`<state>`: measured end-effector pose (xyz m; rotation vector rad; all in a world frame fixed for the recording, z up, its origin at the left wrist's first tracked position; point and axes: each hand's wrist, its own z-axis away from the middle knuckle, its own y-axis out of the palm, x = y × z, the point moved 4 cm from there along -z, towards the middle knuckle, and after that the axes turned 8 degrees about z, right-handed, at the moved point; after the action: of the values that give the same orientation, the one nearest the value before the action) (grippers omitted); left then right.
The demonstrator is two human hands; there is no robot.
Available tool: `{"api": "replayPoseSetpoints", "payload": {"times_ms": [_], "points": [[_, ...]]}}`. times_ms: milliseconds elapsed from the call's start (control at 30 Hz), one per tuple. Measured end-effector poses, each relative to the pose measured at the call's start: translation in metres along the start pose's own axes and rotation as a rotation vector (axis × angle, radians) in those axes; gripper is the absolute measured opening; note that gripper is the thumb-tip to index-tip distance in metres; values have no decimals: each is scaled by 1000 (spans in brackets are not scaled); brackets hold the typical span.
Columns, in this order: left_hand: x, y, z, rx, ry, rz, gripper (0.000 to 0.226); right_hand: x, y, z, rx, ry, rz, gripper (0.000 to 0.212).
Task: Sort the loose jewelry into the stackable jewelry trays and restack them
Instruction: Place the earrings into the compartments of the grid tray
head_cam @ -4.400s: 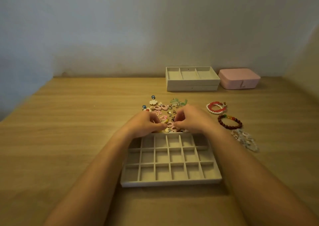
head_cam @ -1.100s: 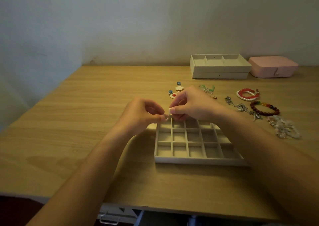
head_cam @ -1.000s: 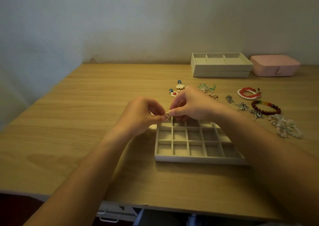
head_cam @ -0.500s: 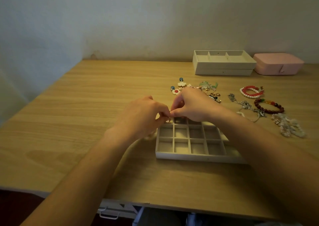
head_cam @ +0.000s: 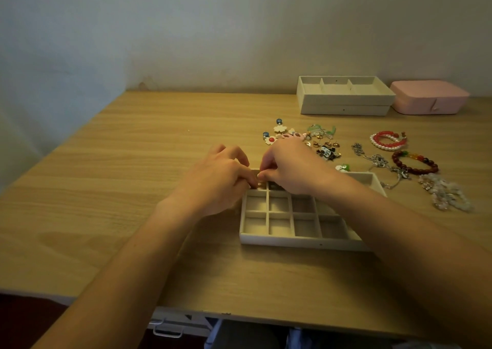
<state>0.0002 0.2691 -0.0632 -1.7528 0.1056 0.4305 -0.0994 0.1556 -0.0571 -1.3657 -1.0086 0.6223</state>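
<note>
A beige grid tray (head_cam: 300, 239) with many small square cells lies on the wooden table in front of me. My left hand (head_cam: 221, 180) and my right hand (head_cam: 290, 166) meet over its far left corner. Their fingertips pinch one small pale piece of jewelry (head_cam: 260, 180) between them, low over the back-row cells. The piece is mostly hidden by the fingers. Loose earrings and charms (head_cam: 316, 140) lie in a pile just beyond my right hand.
Two stacked beige trays (head_cam: 343, 101) stand at the back by the wall, a pink jewelry box (head_cam: 430, 98) to their right. On the right lie a red-and-pearl bracelet (head_cam: 387, 140), a dark red bead bracelet (head_cam: 414, 162), a silver chain (head_cam: 378, 162) and a pale crystal bracelet (head_cam: 444, 194).
Both hands have come down from just above the tray's far edge onto its back left cells, still pinching the small piece. The view has tilted slightly downward.
</note>
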Motion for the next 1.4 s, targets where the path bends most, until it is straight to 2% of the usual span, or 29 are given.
{"api": "replayPoseSetpoints", "payload": {"times_ms": [167,533,700,933,1167,1267,1400], "points": [[2,1,0,0,10,41,23,5,3,3,-37,19,51,13],[3,0,-7,36,-24,122,24,2,2,-3,-91,124,4,10],[5,0,-7,70,-47,185,25,4,0,0,-48,44,28,9],[8,2,-9,46,-35,250,28,11,-4,8,-59,-10,221,13],[8,4,-10,28,-36,245,29,10,-1,4,-70,177,61,10],[9,5,-10,23,-36,261,29,4,-2,2,-16,220,-67,12],[8,3,-11,-8,-51,306,32,2,-4,2,-46,229,-103,14]]}}
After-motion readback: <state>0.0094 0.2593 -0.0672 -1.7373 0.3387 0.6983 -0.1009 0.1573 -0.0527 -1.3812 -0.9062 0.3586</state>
